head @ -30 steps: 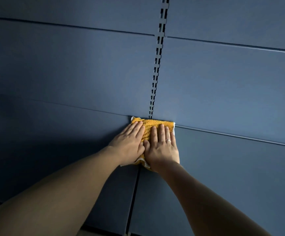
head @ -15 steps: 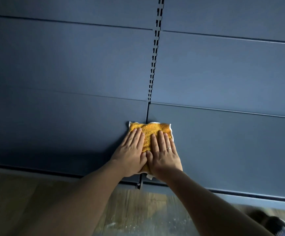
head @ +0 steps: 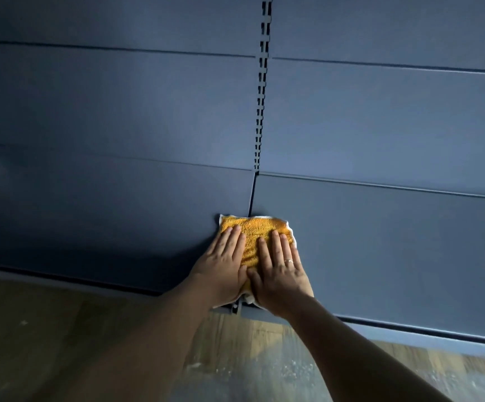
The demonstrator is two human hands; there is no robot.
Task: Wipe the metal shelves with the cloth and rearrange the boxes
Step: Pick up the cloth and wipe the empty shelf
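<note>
Wiping is the step in hand: the left hand (head: 224, 268) and right hand (head: 282, 274) press flat, fingers straight, on the orange cloth (head: 253, 227) near the metal shelf (head: 380, 242)'s front edge, across its seam. Next, I'd guess, an even sideways slide along the shelf. No boxes show.

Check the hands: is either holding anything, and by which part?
Nothing is gripped. The left hand and right hand lie flat, fingers straight, pressing the orange cloth against the blue metal shelf: left on its left half, right on its right half.
</note>
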